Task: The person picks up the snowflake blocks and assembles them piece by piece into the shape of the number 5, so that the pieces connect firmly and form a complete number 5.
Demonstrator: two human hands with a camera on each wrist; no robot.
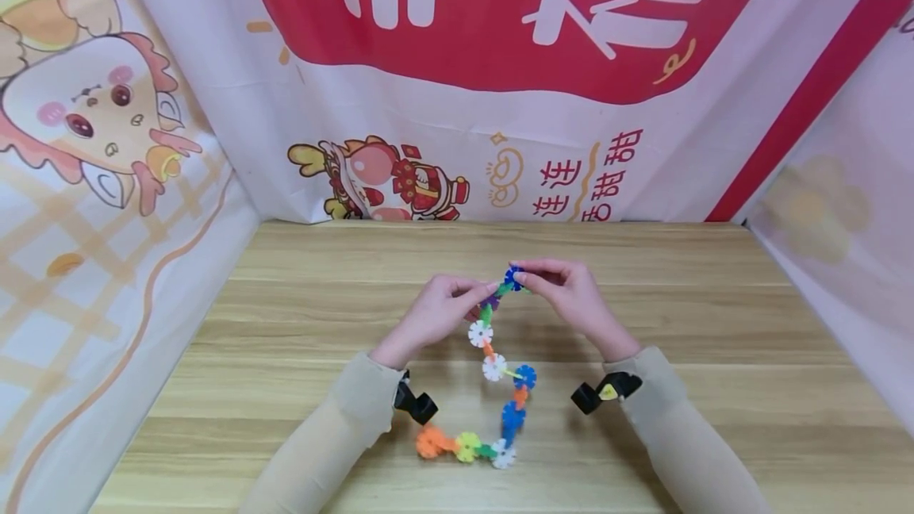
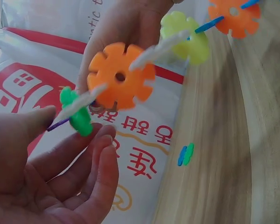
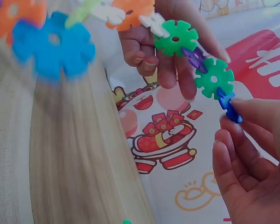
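Note:
A chain of interlocking notched plastic snowflake discs (image 1: 494,367) in white, blue, orange, green, yellow and purple winds down from my hands to the wooden table. My right hand (image 1: 567,292) pinches the dark blue disc (image 3: 230,106) at the upper end between thumb and fingertips. That blue disc is slotted into a green disc (image 3: 214,79). Just below it, my left hand (image 1: 446,308) pinches the chain at a purple disc (image 3: 196,59), its other fingers loosely bent. An orange disc (image 1: 431,443) forms the chain's lower end, beside the left sleeve.
The wooden table (image 1: 286,339) meets a printed cloth (image 1: 485,117) at the back, with more cloth along both sides. A small blue and green pair of discs (image 2: 185,154) shows against the wood in the left wrist view. Each wrist wears a black camera mount (image 1: 417,403).

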